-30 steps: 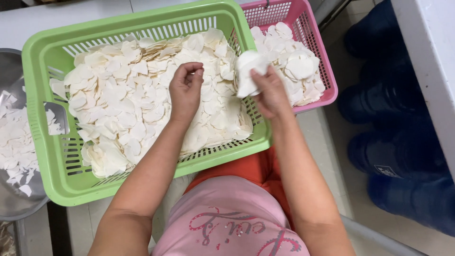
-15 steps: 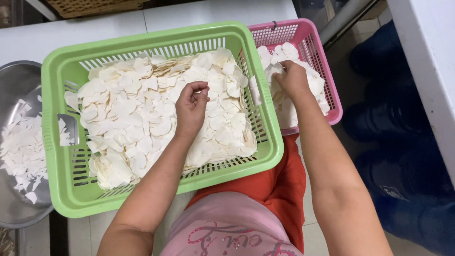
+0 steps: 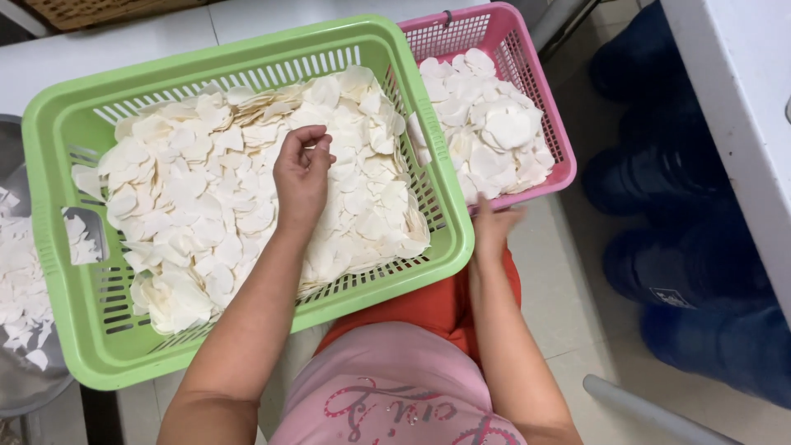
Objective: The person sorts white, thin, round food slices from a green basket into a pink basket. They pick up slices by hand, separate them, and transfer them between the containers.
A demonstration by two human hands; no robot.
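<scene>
White slices (image 3: 247, 206), thin, flat, roundish flakes, fill the green basket (image 3: 58, 272) in a loose heap. No clear long axis on any one piece; they lie flat or overlapping at all angles.

Left hand (image 3: 301, 177) rests on the heap near the middle of the green basket, a little toward its far right corner. Fingers curled in, thumb and fingertips pinched together; whether a slice is clamped between them cannot be told. Slices lie directly under and all round this hand, touching it, so nearest pieces sit straight below the fingertips.

Right hand (image 3: 494, 222) is off the green basket's right side, at the near rim of the pink basket (image 3: 560, 156). Fingers seem to grip or press that rim from below; only partly seen, so open or closed cannot be told. No slice visible in it.

Pink basket touches the green basket's right wall and holds a smaller pile of larger white slices (image 3: 494, 132).

Left hand is the nearer one to the green basket's heap; right hand is nearer the pink pile.

Left of the green basket, a metal bowl (image 3: 12, 148) with white scraps (image 3: 25, 280). Right of the pink basket, blue drums (image 3: 684, 247) on the floor, and a white counter edge (image 3: 741, 107).
</scene>
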